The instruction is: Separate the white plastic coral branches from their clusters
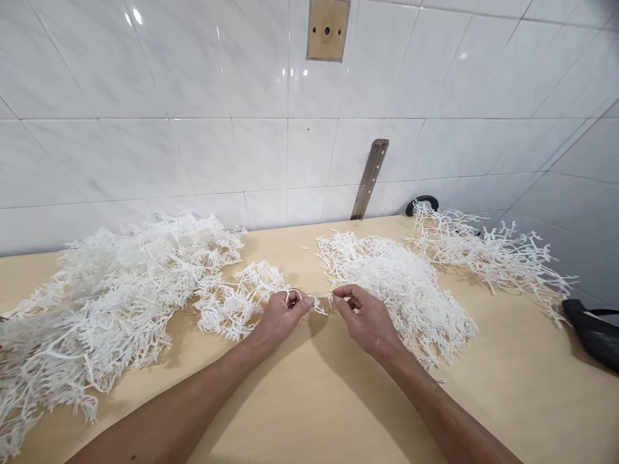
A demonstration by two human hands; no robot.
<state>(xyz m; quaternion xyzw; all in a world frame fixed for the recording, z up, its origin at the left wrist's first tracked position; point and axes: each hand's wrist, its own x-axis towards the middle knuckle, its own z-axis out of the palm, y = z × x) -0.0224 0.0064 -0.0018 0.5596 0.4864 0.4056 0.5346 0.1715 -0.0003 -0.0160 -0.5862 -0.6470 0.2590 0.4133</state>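
Between my hands, near the middle of the table, is a small white branched piece [318, 305]. My left hand [285, 314] pinches its left part between thumb and fingers. At its right end, my right hand [360, 312] has thumb and forefinger pressed together on a thin tip. Behind my left hand lies a small tangle of white branches [236, 299]. A pile of short white pieces [396, 277] spreads beside and behind my right hand.
A large heap of white branched material [130, 290] covers the table's left side. More white branches [493, 251] lie at the back right, near a black ring [422, 204]. A black object [592, 332] sits at the right edge. A metal strip [370, 179] leans against the tiled wall.
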